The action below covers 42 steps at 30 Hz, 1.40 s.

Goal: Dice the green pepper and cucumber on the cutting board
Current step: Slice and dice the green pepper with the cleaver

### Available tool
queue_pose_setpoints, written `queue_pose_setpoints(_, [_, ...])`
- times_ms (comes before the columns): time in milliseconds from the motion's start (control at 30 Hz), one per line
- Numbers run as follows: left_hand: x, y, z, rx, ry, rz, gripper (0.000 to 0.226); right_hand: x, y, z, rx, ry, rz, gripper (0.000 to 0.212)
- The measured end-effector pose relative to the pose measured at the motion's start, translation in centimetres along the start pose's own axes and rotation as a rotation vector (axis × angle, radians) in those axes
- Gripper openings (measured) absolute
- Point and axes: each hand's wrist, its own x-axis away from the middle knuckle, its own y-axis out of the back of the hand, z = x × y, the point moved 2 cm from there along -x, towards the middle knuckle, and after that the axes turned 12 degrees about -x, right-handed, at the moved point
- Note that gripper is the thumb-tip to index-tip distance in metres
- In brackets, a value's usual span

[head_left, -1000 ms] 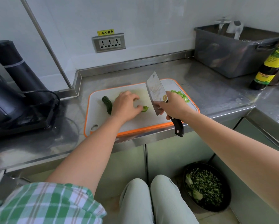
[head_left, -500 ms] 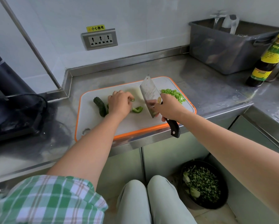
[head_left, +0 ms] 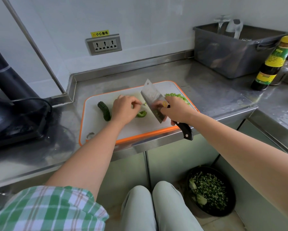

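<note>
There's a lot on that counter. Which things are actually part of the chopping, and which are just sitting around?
In use: cutting board, cleaver in the right hand, green pepper piece by the left hand, cucumber, diced pile.

Lying about: sauce bottle, grey tub, black appliance, floor bowl of scraps.

My board (head_left: 106, 130) is white with an orange rim. On it, a dark green cucumber (head_left: 104, 111), a brighter green pepper piece (head_left: 141, 114) and pale green dice (head_left: 177, 96). My cleaver (head_left: 154, 101) is steel grey with a black handle. My sleeve (head_left: 46, 209) is green-and-white plaid. The bottle (head_left: 273, 64) is dark, with a yellow cap and a green label.
</note>
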Motion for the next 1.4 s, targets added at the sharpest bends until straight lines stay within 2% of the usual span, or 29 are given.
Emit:
queue_pose_setpoints(67, [0.9, 0.5, 0.3, -0.069, -0.069, 0.018, 0.015, 0.1, -0.4, 0.4, 0.045, 0.001, 0.058, 0.026])
queue_pose_setpoints(133, [1.6, 0.5, 0.1, -0.143, -0.119, 0.065, 0.021, 0.0, -0.8, 0.4, 0.081, -0.035, 0.093, 0.01])
queue_pose_setpoints(267, [2.0, 0.1, -0.3, -0.174, -0.147, 0.087, 0.026, -0.3, 0.1, -0.1, 0.114, -0.094, 0.0, 0.007])
queue_pose_setpoints(400, [2.3, 0.0, -0.8, -0.157, -0.147, 0.029, 0.021, -0.1, 0.8, -0.6, 0.11, -0.084, -0.06, 0.004])
queue_pose_setpoints(500, [2.8, -0.1, -0.9, -0.161, -0.14, -0.015, 0.022, 0.4, 0.0, -0.1, 0.135, -0.04, 0.016, 0.02])
queue_pose_setpoints(600, [3.0, 0.0, -0.9, -0.166, -0.117, -0.031, 0.02, 0.6, -0.5, 0.1, 0.188, -0.04, 0.013, 0.006])
queue_pose_setpoints(733, [3.2, 0.0, -1.0, -0.183, -0.085, -0.045, 0.023, 0.8, -0.4, 0.5, 0.12, -0.029, -0.008, 0.003])
queue_pose_setpoints(833, [3.2, -0.2, -0.9, -0.189, -0.07, -0.041, 0.021, 0.9, -0.2, 0.5, 0.157, -0.051, 0.017, 0.011])
queue_pose_setpoints(933, [3.1, -0.2, -0.9, -0.175, -0.053, -0.036, 0.024, 0.9, 0.1, -0.1, 0.155, -0.027, -0.068, 0.006])
queue_pose_setpoints(1000, [3.0, 0.4, -1.2, -0.018, 0.006, -0.084, 0.02, 1.0, 0.4, -0.2, 0.097, 0.024, -0.116, 0.007])
queue_pose_setpoints(1100, [2.2, 1.6, -2.2, 0.378, 0.265, -0.096, 0.019, 1.1, 0.7, 0.2, -0.067, 0.06, -0.148, 0.011])
queue_pose_setpoints(1200, [1.2, 1.7, -3.9, 0.923, 0.562, 0.065, 0.019, 1.4, 0.9, 0.6, -0.351, 0.0, -0.102, 0.013])
queue_pose_setpoints(1267, [0.9, 1.8, -5.3, 1.276, 0.683, 0.169, 0.02, 1.7, 0.9, 0.5, -0.449, -0.058, -0.06, 0.019])
queue_pose_setpoints(1333, [0.6, 2.0, -6.0, 1.458, 0.753, 0.203, 0.019, 1.7, 0.8, 0.4, -0.498, -0.104, -0.036, 0.019])
queue_pose_setpoints(1400, [0.3, 1.8, -6.0, 1.504, 0.815, 0.187, 0.016, 1.7, 0.9, 0.5, -0.529, -0.119, -0.022, 0.017])
